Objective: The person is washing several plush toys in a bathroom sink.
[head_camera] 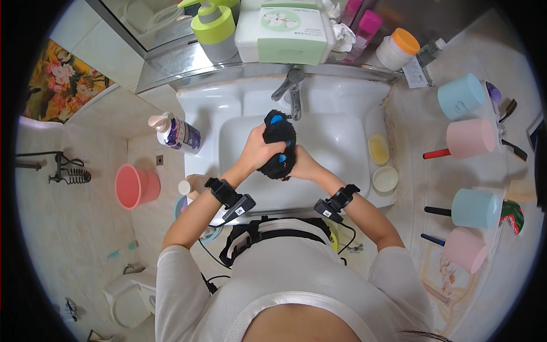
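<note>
Over the basin of a white ceramic washbasin (333, 179), I hold a black furry plush item (277, 164) with blue patches. My left hand (259, 149) grips it from the left, the thumb lying across its middle. My right hand (306, 164) holds its lower right side, with the fingers partly hidden behind the black pile. The item's upper end is close to the spout of a chrome lever faucet (295, 100). I cannot tell what kind of plush article it is.
A purple-labelled pump bottle (179, 134) stands on the left rim. Yellow soap (378, 148) and a small pale dish (385, 178) sit at right. Above are a cotton tissue box (290, 38) and a green-topped pump bottle (214, 34). Pastel cups (470, 139) line the right wall.
</note>
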### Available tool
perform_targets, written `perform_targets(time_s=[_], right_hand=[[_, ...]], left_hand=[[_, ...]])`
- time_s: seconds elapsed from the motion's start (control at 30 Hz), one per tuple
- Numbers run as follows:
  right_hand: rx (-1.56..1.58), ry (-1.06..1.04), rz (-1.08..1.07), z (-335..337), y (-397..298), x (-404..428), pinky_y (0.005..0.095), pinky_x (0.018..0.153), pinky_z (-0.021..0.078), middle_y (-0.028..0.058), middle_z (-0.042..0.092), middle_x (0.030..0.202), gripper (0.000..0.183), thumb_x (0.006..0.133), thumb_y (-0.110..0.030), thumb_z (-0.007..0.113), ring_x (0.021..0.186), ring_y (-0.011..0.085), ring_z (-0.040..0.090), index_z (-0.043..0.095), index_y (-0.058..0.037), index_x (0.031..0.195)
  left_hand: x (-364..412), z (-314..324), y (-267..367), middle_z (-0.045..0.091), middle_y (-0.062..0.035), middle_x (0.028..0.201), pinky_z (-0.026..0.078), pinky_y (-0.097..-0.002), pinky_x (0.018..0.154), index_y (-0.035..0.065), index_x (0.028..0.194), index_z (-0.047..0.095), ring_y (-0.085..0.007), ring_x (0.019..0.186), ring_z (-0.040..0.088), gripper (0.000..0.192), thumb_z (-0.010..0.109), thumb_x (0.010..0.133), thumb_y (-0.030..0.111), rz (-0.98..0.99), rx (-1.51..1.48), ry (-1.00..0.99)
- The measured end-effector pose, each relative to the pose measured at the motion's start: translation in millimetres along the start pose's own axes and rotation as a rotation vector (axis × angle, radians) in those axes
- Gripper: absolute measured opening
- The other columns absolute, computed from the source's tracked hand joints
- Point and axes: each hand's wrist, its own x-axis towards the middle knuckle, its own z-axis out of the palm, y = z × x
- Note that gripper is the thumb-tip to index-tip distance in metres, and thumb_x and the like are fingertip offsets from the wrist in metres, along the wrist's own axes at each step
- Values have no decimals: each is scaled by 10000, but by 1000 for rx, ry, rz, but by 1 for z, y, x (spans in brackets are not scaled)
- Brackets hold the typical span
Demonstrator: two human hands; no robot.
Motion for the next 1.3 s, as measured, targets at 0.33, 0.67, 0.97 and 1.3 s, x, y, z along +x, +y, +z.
perform_targets(time_s=[0.33, 0.67, 0.97, 1.3], right_hand=[[-1119, 377, -469, -33, -19, 6, 329, 620, 482, 83, 576, 787, 348, 575, -145, 661, 752, 260, 551, 571, -28, 890], [-1693, 478, -878, -27, -40, 13, 327, 629, 446, -12, 483, 773, 206, 676, -164, 548, 766, 167, 486, 556, -109, 874], [-1935, 353, -861, -7, -48, 14, 326, 619, 428, 7, 475, 719, 147, 646, -170, 556, 735, 173, 480, 541, -83, 763], [-718, 528, -80, 26, 12, -3, 369, 547, 471, 196, 574, 595, 270, 521, -125, 668, 547, 321, 583, 530, 43, 680]], left_hand=[[-13, -15, -2, 504, -84, 1110, 359, -279, 911, 35, 1135, 480, -152, 1035, 475, 443, 615, 769, 245, 149, -35, -120], [-31, -34, -8, 494, -83, 1142, 355, -320, 946, 43, 1232, 381, -176, 1083, 465, 566, 623, 721, 19, -490, -693, -437], [-32, -2, -26, 590, -75, 953, 490, -307, 748, 32, 1024, 529, -199, 856, 582, 512, 623, 547, -128, -542, -368, -326], [-17, 3, -67, 546, -80, 739, 433, -375, 613, 39, 702, 554, -291, 691, 504, 139, 582, 569, 5, 443, 771, 294]])
